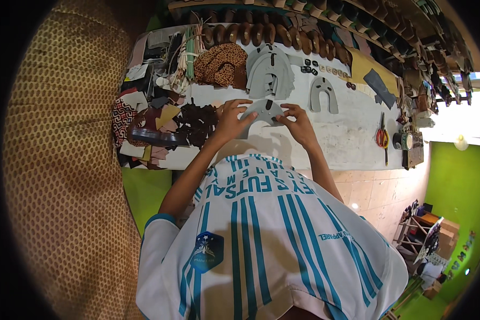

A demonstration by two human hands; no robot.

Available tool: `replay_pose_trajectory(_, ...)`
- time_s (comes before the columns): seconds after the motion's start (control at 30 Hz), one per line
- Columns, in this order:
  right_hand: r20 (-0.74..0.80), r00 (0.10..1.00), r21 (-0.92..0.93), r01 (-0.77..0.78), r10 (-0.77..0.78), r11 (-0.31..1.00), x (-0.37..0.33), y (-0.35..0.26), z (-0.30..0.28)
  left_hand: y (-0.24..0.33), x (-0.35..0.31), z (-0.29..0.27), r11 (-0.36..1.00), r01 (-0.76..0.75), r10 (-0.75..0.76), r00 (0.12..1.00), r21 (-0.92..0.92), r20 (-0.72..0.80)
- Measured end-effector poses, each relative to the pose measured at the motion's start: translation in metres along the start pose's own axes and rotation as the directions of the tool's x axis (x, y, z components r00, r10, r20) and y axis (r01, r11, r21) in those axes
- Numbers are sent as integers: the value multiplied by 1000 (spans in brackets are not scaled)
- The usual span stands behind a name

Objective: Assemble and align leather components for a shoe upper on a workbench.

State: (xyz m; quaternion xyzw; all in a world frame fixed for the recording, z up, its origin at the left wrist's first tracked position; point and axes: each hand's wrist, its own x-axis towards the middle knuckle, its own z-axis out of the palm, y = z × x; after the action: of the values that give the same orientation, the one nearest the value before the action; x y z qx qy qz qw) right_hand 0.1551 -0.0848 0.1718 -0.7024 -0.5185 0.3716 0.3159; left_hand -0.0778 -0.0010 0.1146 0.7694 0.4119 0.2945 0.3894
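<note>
A grey U-shaped shoe upper piece (259, 111) with a small dark tab at the middle of its curve lies near the table's front edge. Its left side is gripped by my left hand (231, 120), thumb on top and fingers along the outer edge. On the other side, my right hand (298, 126) pinches the right end between thumb and fingers. Just beyond is a stack of similar grey upper pieces (261, 72). Another grey upper (322, 94), also with a dark tab, lies apart to the right.
Dark brown scraps (197, 124) and mixed offcuts lie left of my hands. Leopard-print material (218, 63) sits behind them. Small black buckle-like pieces (308, 67) lie beyond the right upper. Scissors (382, 137) and a round tin (403, 141) are at the right. Brown shoe lasts (257, 33) line the back.
</note>
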Motion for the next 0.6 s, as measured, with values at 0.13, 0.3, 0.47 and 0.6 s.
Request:
replay_pose_trajectory(0.13, 95, 990, -83, -92, 100, 992, -2, 35, 7, -5, -15, 8, 982, -15, -14, 988, 186, 153)
replay_pose_trajectory(0.3, 137, 968, -22, -210, 211, 977, 6, 63, 15, -15, -11, 19, 979, 3, -69, 944, 202, 323)
replay_pose_trajectory(0.47, -53, 995, -274, 73, -90, 959, 48, 153, 57, -61, 14, 61, 933, -4, -23, 997, 359, 72)
replay_pose_trajectory(0.6, -291, 935, -513, 26, -202, 858, 50, 155, 72, -76, 14, 71, 896, -165, 152, 986, 413, 65)
